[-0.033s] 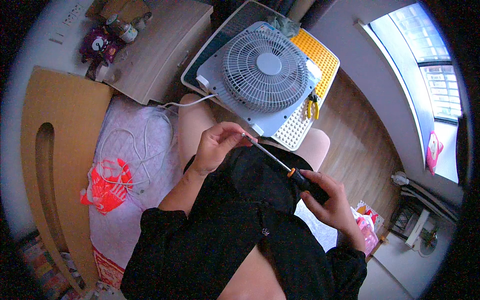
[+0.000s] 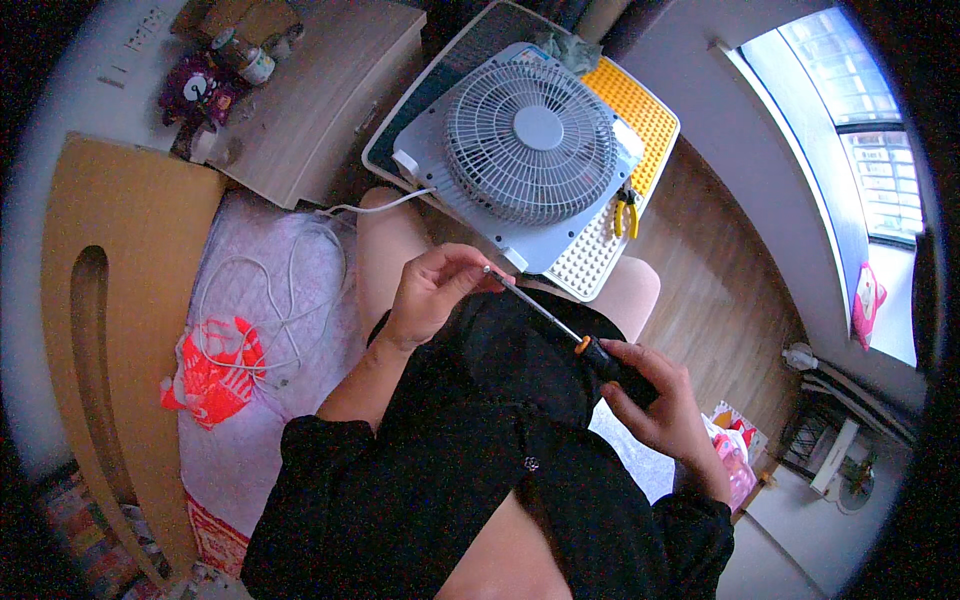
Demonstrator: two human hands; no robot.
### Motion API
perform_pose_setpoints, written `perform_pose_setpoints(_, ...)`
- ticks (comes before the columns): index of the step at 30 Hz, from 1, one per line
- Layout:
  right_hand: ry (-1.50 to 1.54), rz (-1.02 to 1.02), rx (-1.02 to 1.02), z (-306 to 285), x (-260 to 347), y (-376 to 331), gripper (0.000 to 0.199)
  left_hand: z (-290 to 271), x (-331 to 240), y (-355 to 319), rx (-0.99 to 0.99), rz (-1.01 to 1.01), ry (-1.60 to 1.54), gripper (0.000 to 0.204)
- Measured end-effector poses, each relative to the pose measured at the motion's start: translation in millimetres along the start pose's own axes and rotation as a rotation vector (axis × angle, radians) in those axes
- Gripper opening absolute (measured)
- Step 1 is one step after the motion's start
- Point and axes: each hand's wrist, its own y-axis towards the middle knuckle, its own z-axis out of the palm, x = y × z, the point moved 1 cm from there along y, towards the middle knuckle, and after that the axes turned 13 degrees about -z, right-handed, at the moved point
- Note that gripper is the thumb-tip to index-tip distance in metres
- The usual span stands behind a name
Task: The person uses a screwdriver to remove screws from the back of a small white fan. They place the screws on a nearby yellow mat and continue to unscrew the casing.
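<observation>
Screwdriver [image 2: 583, 346] unmoved since before; right fingers [image 2: 645, 361] still round handle [image 2: 606, 362].

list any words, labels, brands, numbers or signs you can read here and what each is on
None can be read.
Jar: pale label, too small to read.
Red-orange item: white marks, too blurred to tell if they are lettering.
Fan: no readable text on its round centre.
Screwdriver: nothing readable on the visible part.

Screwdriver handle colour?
The screwdriver handle is black with an orange collar, clearest in the head view.
</observation>
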Motion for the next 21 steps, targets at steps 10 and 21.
perform_pose_setpoints(10, 0.038, 0.119, 0.060, -1, 0, 21, 0.037, -10, -5, 12, -0.034, 0.003, 0.108, 0.007)
perform_pose_setpoints(21, 0.193, 0.316, 0.077, 2, -5, 48, 0.038, -32, -3, 27, -0.038, -0.044, -0.039, 0.006)
